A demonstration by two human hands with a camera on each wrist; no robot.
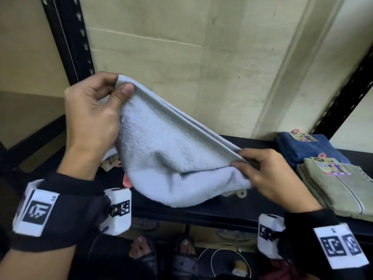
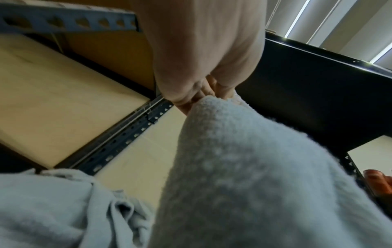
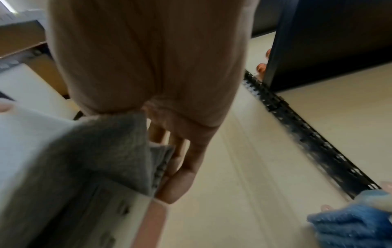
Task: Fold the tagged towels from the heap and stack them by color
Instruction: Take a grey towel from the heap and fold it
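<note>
Both hands, the left hand (image 1: 94,110) and right hand (image 1: 262,174), are pinching the grey towel (image 1: 171,158) mid-fold above the shelf (image 1: 252,142); next it probably needs laying flat there.

Grey towel (image 1: 171,150): doubled over, held up by its top edge, sagging.
Blue towel (image 1: 306,148): folded, tagged, on shelf.
Green towel (image 1: 339,190): folded, tagged, just before the blue.

No wording can be read. The paper tag (image 1: 330,166) on the green towel (image 1: 343,190) at the near right carries blurred print, as does the tag (image 1: 303,136) on the blue towel (image 1: 306,148) behind it. Both wristbands (image 1: 38,209) bear black-and-white code squares, not letters.
</note>
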